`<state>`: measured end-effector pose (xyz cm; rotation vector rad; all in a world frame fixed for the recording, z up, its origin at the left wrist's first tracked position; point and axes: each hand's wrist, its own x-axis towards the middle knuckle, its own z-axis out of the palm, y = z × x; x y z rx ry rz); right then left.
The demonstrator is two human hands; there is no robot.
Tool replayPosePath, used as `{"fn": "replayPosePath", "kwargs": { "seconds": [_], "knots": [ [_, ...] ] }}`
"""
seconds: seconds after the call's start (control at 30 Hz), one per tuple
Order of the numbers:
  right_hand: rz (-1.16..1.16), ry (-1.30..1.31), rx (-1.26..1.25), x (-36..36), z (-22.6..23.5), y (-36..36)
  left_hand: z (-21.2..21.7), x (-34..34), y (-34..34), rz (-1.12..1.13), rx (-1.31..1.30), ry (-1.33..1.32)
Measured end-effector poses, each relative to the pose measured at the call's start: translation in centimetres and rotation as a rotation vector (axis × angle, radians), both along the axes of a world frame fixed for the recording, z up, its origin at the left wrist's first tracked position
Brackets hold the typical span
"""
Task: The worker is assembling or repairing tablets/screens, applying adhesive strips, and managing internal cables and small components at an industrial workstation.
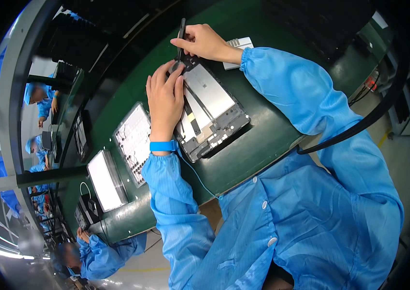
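A long green-topped workbench [263, 140] is seen running across the view, curved by the lens; on it, near the middle, an opened tablet-like device [212, 113] is laid flat with its back removed, so that a silver plate, dark ribbon strips and a dark frame are exposed; just to its left a perforated grey tray [135, 140] is set, and further left a white rectangular panel [106, 181] is placed, with a small dark unit [86, 212] beyond that at the bench edge; a pale grey block [239, 46] is partly hidden behind the right wrist. The device is pressed down by the left hand [165, 99], which is laid palm-down over its left half with the fingers stretched out flat and together, nothing being gripped; a blue strap [163, 145] is worn on that wrist, and a thin blue cord [197, 176] is led from it toward the bench edge. A slim black tool [181, 36] is pinched upright between the thumb and fingertips of the right hand [205, 43], its lower end being set at the device's upper corner, just beside the left fingertips. Other people in blue coats [94, 253] are seen along the bench at the left.
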<state>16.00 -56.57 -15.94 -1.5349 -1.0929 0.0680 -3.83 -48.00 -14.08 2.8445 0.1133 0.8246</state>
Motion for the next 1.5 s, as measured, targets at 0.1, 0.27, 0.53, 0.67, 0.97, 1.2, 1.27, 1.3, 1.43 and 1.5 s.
{"fn": "replayPosePath", "kwargs": {
  "seconds": [0.1, 0.27, 0.53, 0.67, 0.97, 1.2, 1.27, 1.3, 1.43, 1.5],
  "knots": [
    [-0.1, -0.209, 0.114, 0.2, -0.4, 0.3, 0.4, 0.6, -0.1, -0.048, 0.055, -0.016],
    [-0.063, -0.008, 0.14, 0.9, 0.2, 0.1, 0.4, 0.7, -0.3, -0.044, 0.049, -0.03],
    [0.063, -0.129, 0.152, 2.3, 1.2, -0.8, 0.0, 1.2, 0.9, -0.145, 0.142, -0.063],
    [0.161, -0.072, 0.037, -0.8, 2.5, -1.2, 1.8, -6.1, 4.8, -0.104, -0.029, -0.193],
    [0.743, -0.686, -0.148, -13.9, 5.0, 11.3, -2.1, -19.9, 13.1, 0.466, -0.147, -0.108],
    [0.683, -0.766, -0.268, -17.8, 2.0, 15.1, -3.8, -18.9, 13.9, 0.403, -0.03, -0.09],
    [0.66, -0.765, -0.294, -17.7, 1.8, 15.2, -4.2, -18.6, 14.5, 0.389, -0.037, -0.083],
    [0.684, -0.711, -0.296, -17.8, 1.8, 15.5, -4.5, -18.6, 14.8, 0.373, -0.086, -0.109],
    [0.677, -0.658, -0.269, -18.0, 0.9, 15.9, -4.8, -18.6, 15.0, 0.354, -0.18, -0.129],
    [0.651, -0.647, -0.262, -18.2, 0.8, 16.0, -4.6, -18.4, 15.1, 0.346, -0.214, -0.134]
  ]
}}
